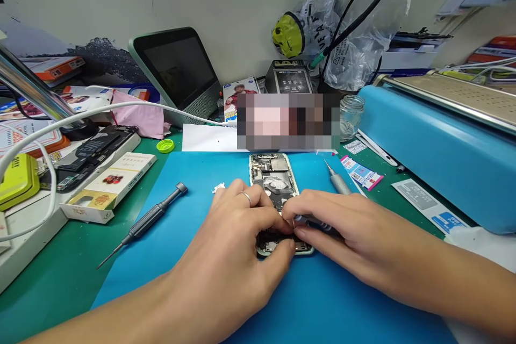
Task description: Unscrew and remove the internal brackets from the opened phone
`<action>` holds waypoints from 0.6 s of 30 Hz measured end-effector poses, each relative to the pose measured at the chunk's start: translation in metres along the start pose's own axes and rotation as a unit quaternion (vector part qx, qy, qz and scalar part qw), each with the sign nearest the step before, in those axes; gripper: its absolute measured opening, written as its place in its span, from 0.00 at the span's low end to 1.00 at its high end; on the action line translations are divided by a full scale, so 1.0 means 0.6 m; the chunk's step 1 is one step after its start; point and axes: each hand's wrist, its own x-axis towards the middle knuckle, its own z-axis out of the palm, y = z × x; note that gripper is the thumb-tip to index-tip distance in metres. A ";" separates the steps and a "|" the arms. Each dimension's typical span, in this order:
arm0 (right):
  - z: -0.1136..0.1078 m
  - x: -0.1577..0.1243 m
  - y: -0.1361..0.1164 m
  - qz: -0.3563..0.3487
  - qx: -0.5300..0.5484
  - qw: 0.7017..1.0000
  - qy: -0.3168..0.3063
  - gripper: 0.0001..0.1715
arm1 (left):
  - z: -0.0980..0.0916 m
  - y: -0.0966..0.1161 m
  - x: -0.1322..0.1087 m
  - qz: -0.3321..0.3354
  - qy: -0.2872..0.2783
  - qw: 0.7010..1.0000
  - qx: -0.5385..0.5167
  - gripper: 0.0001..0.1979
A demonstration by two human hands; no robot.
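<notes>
An opened smartphone (pixel 278 169) lies on the blue mat, its inner parts bared and its far end facing away from me. My left hand (pixel 237 226), a ring on one finger, bends over the phone's left side, with thumb and fingertips against its lower half. From the right, my right hand (pixel 342 226) pinches at the phone's lower middle, fingertips meeting those of the left. Beneath its fingers shows part of a slim dark grey tool (pixel 318 221); its kind is hidden. Just behind my left knuckles lies a small white piece (pixel 219 188).
A grey screwdriver (pixel 151 217) lies left on the blue mat (pixel 193 172); another pointed tool (pixel 338 178) lies right. Left are a small carton (pixel 108 188) and a green cap (pixel 165 145). Behind stand a screen (pixel 177 70) and glass jar (pixel 350 115). A blue machine (pixel 435 150) borders the right.
</notes>
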 end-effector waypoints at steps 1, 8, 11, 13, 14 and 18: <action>0.001 0.000 0.000 -0.004 -0.001 1.000 0.004 0.08 | 0.000 0.000 0.000 0.000 0.000 1.000 0.000 0.09; -0.001 0.002 0.004 -0.024 -0.026 0.998 0.045 0.09 | 0.000 -0.002 -0.004 0.013 0.006 1.000 0.003 0.09; -0.010 0.003 0.015 -0.038 -0.079 0.990 0.109 0.10 | -0.001 -0.004 -0.006 0.019 0.009 1.000 0.012 0.09; -0.018 0.004 0.025 -0.031 -0.121 0.983 0.134 0.11 | -0.001 -0.004 -0.007 0.020 0.008 1.000 0.019 0.10; -0.021 0.005 0.030 -0.020 -0.139 0.980 0.141 0.11 | -0.001 -0.003 -0.008 0.020 0.007 1.000 0.022 0.10; -0.030 0.009 0.047 0.009 -0.167 0.975 0.148 0.10 | -0.002 -0.001 -0.010 0.025 0.001 0.999 0.030 0.11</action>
